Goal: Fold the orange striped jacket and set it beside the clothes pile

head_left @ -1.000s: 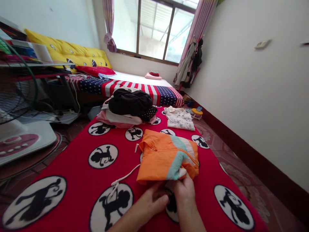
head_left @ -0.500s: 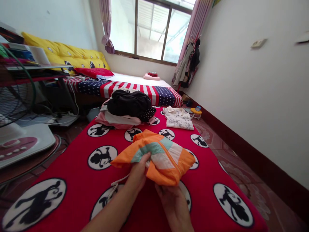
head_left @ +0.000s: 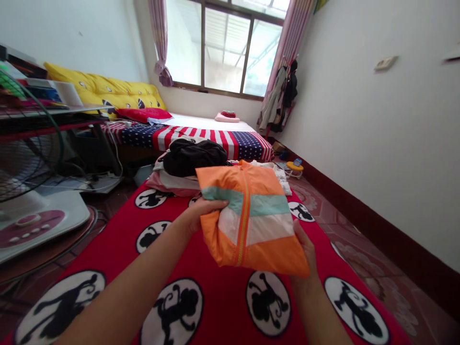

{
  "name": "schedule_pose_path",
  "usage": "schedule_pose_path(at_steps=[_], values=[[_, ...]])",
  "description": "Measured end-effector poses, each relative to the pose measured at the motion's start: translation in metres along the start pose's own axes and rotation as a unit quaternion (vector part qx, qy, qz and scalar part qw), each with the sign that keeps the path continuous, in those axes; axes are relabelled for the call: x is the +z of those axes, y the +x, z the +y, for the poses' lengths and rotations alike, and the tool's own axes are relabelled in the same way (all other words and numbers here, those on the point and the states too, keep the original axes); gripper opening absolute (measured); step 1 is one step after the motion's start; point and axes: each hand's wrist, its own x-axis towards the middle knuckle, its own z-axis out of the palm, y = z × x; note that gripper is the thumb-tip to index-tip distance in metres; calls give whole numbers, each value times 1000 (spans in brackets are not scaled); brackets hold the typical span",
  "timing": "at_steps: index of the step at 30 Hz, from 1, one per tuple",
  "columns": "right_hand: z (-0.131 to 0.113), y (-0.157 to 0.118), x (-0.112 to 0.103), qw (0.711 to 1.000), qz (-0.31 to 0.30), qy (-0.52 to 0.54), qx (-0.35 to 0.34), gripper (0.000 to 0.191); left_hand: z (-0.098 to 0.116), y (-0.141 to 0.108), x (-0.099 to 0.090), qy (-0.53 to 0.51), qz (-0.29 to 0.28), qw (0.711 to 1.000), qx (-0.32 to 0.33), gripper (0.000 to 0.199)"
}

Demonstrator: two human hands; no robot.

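Held up over the red blanket (head_left: 223, 297) is a folded orange jacket (head_left: 268, 251) with green and white bands and a zipper down its front. My left hand (head_left: 205, 211) grips its left edge, thumb on top and the other fingers hidden beneath. At the lower right edge, my right hand (head_left: 305, 251) holds the jacket, part of it behind the cloth. Behind the jacket lies a pile of clothes with a black garment (head_left: 194, 157) on top. A white patterned shirt (head_left: 283, 178) is partly covered from sight by the jacket.
A fan (head_left: 39, 220) stands at the left beside a cluttered desk (head_left: 72, 112). Farther back is a bed with a flag-patterned cover (head_left: 212, 139). Clothes (head_left: 278, 96) hang by the window, and a small yellow stool (head_left: 295, 166) stands on the floor at right.
The jacket has been lifted and turned so its zippered front lies squarer to me. My right hand moved from beneath it to its right edge; my left hand rose slightly.
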Motion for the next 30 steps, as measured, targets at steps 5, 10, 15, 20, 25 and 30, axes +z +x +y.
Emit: schedule_pose_path(at_steps=[5, 10, 15, 20, 25, 30], values=[[41, -12, -46, 993, 59, -74, 70, 69, -77, -14, -52, 72, 84, 994, -22, 54], [60, -24, -60, 977, 96, -188, -39, 90, -106, -44, -65, 204, 163, 961, 87, 94], [69, -21, -51, 975, 61, -193, -88, 83, -113, -63, -69, 214, 153, 959, 109, 84], [69, -8, -53, 970, 59, -229, -56, 57, -102, -54, -66, 177, 158, 969, 72, 81], [69, 4, -50, 956, 35, -287, -43, 53, -111, -38, -49, 210, 152, 954, 148, 82], [82, -7, -29, 986, -31, -166, -9, 52, -121, -42, -43, 239, 183, 943, 145, 64]])
